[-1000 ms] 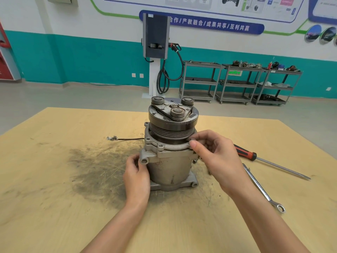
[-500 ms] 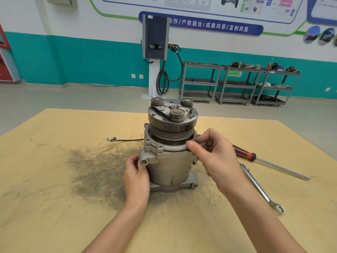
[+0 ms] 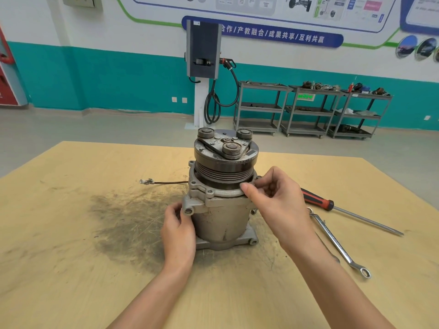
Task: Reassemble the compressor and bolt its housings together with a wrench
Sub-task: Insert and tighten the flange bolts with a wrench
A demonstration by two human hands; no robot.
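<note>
The compressor stands upright on the wooden table, dark ribbed pulley and clutch plate on top, grey housings below. My left hand grips the lower left side of the body, under a mounting ear. My right hand pinches something small at the right edge of the top housing flange; the fingers hide it, possibly a bolt. A bolt head shows on the flange front. A silver wrench lies on the table to the right of the compressor.
A red and black screwdriver lies beyond the wrench, pointing right. A thin black wire with a connector trails left from the compressor. A dark greasy smear covers the table left of it. Shelving carts and a charger stand far behind.
My right hand's fingers have shifted slightly along the flange rim, turning at the same spot. The left hand and the compressor stay put.
</note>
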